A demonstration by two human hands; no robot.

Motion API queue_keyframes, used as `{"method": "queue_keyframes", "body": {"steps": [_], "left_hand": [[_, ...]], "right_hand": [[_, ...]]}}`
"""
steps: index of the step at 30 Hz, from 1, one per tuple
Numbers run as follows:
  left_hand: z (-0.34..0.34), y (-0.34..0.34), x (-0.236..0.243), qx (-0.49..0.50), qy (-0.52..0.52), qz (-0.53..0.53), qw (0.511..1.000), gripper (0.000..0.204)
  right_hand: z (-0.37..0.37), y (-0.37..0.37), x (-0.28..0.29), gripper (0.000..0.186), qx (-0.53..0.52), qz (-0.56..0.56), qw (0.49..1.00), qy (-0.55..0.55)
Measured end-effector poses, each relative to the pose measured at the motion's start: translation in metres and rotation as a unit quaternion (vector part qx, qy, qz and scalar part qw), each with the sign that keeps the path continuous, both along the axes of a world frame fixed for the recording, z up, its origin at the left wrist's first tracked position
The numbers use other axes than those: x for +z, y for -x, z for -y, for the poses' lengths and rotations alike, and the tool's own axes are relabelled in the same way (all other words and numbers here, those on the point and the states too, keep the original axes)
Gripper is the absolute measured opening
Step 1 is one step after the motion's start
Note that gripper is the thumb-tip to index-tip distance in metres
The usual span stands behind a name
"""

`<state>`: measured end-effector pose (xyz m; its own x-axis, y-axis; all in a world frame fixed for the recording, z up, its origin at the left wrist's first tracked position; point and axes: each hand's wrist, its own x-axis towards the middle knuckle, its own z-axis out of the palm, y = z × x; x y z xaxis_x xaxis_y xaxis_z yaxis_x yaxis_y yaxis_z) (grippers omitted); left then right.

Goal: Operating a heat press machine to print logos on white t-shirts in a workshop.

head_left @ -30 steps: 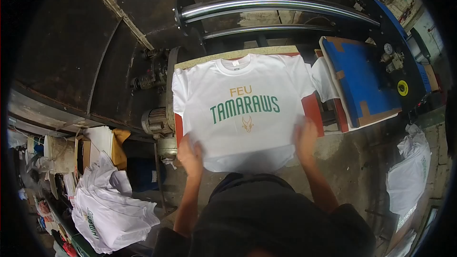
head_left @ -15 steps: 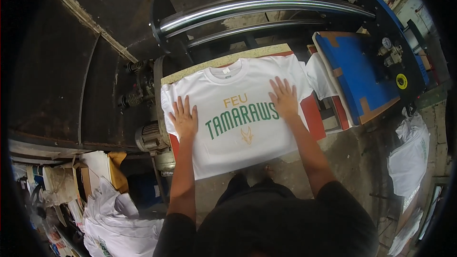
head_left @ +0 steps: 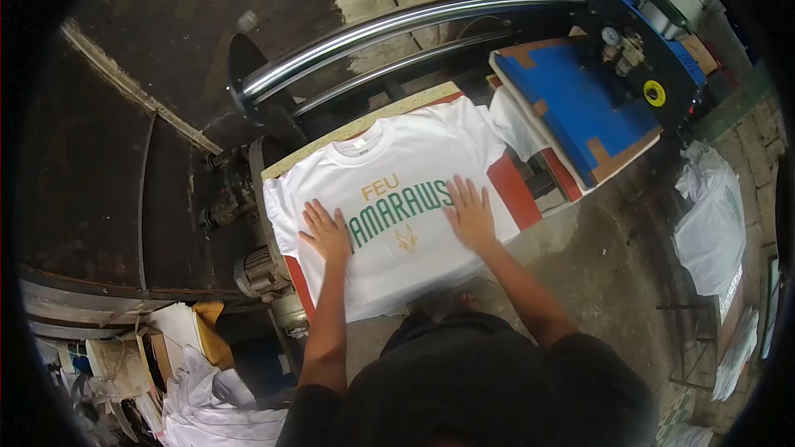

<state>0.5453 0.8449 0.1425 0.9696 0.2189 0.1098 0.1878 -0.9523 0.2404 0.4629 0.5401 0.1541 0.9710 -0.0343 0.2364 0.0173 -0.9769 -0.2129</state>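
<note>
A white T-shirt (head_left: 389, 269) with yellow and green print lies spread on a red-edged platen (head_left: 514, 194), its collar away from me. My left hand (head_left: 325, 232) rests flat on the left part of its front, fingers apart, covering the start of the green lettering. On the right side of the shirt front, my right hand (head_left: 470, 215) lies with its fingers extended, beside the end of that lettering. Neither hand grips anything. The shirt's lower hem hangs over the platen's near edge.
A chrome bar (head_left: 414, 21) spans the machine behind the shirt. To the right sits a blue press plate (head_left: 571, 103), white cloth under it, near a pressure gauge (head_left: 611, 36). White shirts (head_left: 710, 228) hang far right; more white garments (head_left: 207, 414) lie lower left. A motor (head_left: 261, 269) stands left.
Both hands have slid nearer the hem, and the right hand has also come inward, toward the left hand. The whole view has shifted, with the machine now appearing further left.
</note>
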Motion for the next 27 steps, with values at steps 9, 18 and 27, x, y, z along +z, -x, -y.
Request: {"method": "queue_keyframes", "body": {"steps": [9, 18, 27], "left_hand": [[0.142, 0.101, 0.006, -0.306, 0.001, 0.033, 0.952, 0.060], [0.032, 0.133, 0.002, 0.006, -0.040, 0.036, 0.999, 0.055], [-0.029, 0.220, 0.005, 0.146, -0.039, -0.036, 0.988, 0.059]], "right_hand": [[0.149, 0.122, 0.068, 0.047, -0.030, 0.133, 0.991, -0.001], [0.432, 0.134, 0.201, 0.081, -0.308, 0.265, 0.885, 0.228], [0.570, 0.082, 0.181, 0.051, -0.177, 0.156, 0.962, 0.138]]}}
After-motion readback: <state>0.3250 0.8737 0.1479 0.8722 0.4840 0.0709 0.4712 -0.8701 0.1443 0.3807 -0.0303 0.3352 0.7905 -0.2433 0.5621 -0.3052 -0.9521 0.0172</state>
